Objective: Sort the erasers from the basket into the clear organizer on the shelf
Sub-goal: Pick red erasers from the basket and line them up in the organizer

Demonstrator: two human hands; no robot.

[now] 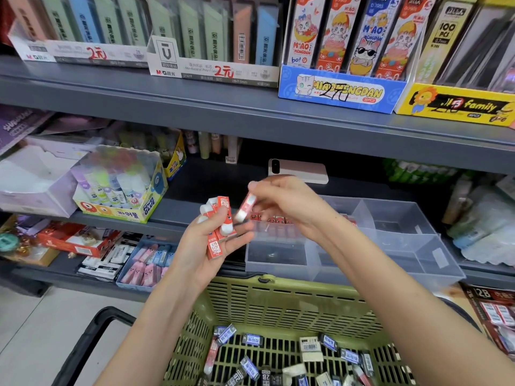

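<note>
Erasers in red sleeves fill the left hand's grip; right hand pinches one eraser above the clear organizer.

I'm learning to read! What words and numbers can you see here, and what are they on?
"MIAOMENGDAN": blue box
"family": yellow box
"100 PCS": yellow pack
"POWER GLUE": glue box
"M&G": white box
"2B": dark eraser in the basket
Print on the red erasers: too blurred.

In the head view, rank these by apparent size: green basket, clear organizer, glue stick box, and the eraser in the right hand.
1. green basket, though nearest the camera
2. clear organizer
3. glue stick box
4. eraser
</note>
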